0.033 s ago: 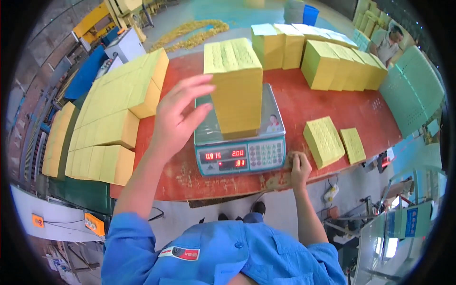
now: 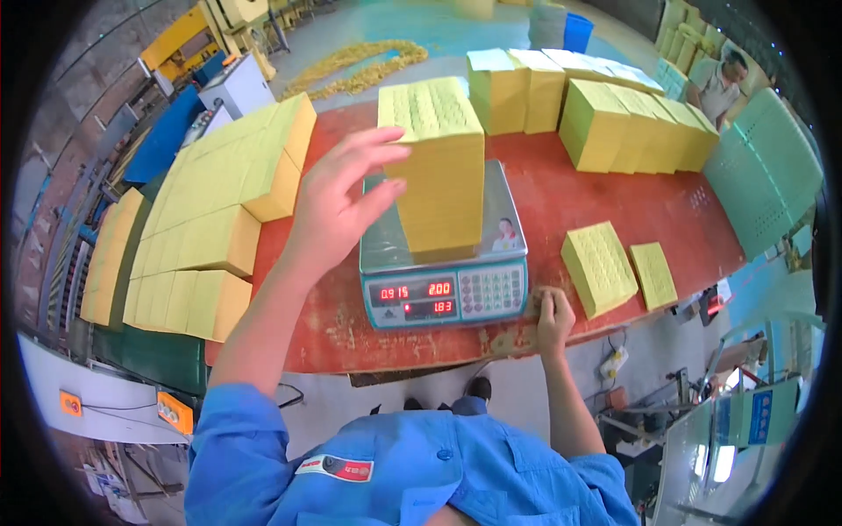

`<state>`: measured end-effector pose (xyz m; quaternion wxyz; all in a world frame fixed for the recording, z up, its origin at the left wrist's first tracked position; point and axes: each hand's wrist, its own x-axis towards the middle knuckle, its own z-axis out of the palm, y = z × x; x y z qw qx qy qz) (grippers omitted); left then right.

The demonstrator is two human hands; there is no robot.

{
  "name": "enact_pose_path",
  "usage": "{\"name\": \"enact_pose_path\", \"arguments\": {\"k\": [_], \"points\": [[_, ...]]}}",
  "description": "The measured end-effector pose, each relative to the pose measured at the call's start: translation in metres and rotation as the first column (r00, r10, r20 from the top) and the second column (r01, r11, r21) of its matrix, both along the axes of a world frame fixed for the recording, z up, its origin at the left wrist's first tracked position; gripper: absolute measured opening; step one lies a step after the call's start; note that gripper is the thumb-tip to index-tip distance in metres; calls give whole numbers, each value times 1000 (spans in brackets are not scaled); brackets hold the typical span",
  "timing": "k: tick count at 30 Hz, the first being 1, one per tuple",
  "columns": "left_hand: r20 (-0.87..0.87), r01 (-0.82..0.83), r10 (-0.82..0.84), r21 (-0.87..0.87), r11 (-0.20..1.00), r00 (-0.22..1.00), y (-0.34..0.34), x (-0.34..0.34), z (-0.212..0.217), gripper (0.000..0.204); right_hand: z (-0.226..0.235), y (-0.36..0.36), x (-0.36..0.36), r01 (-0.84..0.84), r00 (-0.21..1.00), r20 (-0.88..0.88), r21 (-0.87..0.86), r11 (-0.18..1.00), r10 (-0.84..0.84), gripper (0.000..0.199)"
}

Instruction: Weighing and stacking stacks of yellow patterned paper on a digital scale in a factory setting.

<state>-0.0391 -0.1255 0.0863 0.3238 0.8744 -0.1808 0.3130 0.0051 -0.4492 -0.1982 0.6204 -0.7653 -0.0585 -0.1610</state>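
Observation:
A tall stack of yellow paper sheets (image 2: 438,188), its top embossed with a pattern, stands upright on the steel pan of a teal digital scale (image 2: 412,292). The scale's red digits are lit. Beside the stack's left face is my left hand (image 2: 346,188), raised with fingers stretched and thumb apart; the fingertips overlap the stack's edge, and I cannot tell whether they touch. My right hand (image 2: 554,317) rests curled on the table edge, close to the scale's front right corner. Right of it lie a thick yellow paper block (image 2: 601,267) and a thinner paper block (image 2: 653,274).
Yellow stacks (image 2: 193,210) crowd the left side. More tall stacks (image 2: 627,127) line the far right of the red table (image 2: 544,202). A pale green perforated panel (image 2: 763,171) stands at its right end. Another person (image 2: 719,85) is at the far right.
My left hand has shifted slightly right against the stack. The whole view has dropped a little in the picture; my right hand stays by the scale.

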Motion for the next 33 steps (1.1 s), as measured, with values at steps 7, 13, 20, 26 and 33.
{"name": "enact_pose_path", "arguments": {"k": [7,13,20,26,33], "points": [[-264,-19,-5,-89,996,965,9,76,13,33,12,0,1,-120,993,-18,-18,993,120,13],[-331,-125,88,-92,988,939,-3,83,16,21,15,-14,4,-262,961,-84,13,965,262,11],[-331,-219,170,-117,969,928,-21,77,22,8,15,-26,4,-368,924,-84,80,926,374,10],[27,-271,270,128,954,963,-55,69,28,8,10,-34,9,-386,881,-177,271,882,439,16],[51,62,-103,513,856,993,-181,8,-23,15,101,-51,17,-374,457,145,926,41,877,60]]}}
